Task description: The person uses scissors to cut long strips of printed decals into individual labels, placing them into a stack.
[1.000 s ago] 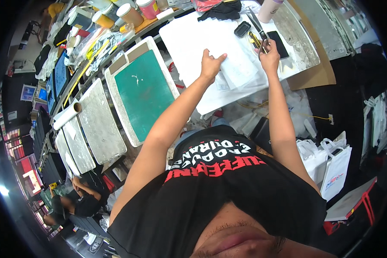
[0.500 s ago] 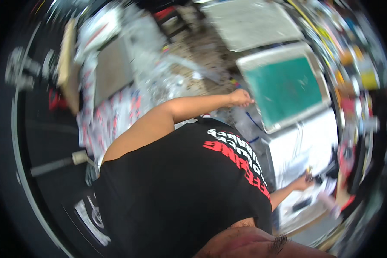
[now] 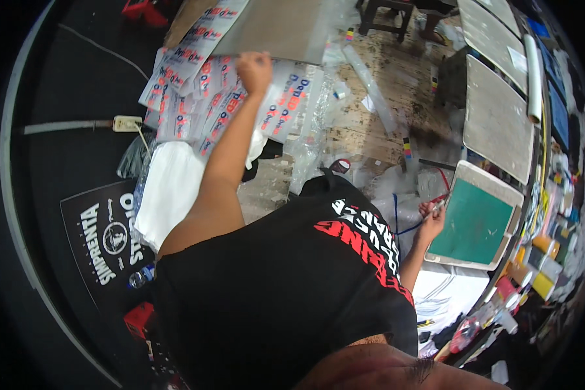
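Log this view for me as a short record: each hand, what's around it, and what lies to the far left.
left hand: fingers curled, over printed sheets at a grey board's edge; contact unclear
right hand: fingers bent, at the green board's edge; grip unclear
below green board: white sheets
above green board: grey panels, white roll
far left: black sign with white lettering

The T-shirt [image 3: 273, 279] which is worn is black and short-sleeved, and its front carries bold letters [image 3: 364, 250], some white and some red.
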Motion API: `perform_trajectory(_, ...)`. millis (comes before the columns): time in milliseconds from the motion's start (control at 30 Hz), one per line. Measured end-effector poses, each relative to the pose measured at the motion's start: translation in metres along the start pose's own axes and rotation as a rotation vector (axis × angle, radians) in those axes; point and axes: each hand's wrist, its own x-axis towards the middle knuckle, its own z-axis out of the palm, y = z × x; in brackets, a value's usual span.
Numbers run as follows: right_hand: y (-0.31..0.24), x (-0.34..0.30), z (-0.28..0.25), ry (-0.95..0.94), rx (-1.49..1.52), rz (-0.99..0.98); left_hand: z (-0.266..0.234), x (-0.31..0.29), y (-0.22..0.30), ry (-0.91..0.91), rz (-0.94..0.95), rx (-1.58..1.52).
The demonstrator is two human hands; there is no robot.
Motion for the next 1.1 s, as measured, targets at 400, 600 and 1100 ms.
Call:
perform_trajectory(400, 0.001, 0.003, 0.062, -0.339, -0.199, 0.103, -0.165, 0.073, -0.170, -0.205, -0.295, 0.621)
perform_trajectory(600, -0.016, 0.015, 0.086, -0.328, -0.264, 0.092, -0.178, 0.090, -0.102, 0.168, -0.022, 0.360)
perform_trajectory(1100, -0.148, -0.010, 0.210, -0.733, 0.152, -0.182, -0.180, 0.013, 0.233, 0.064, 0.127, -0.613)
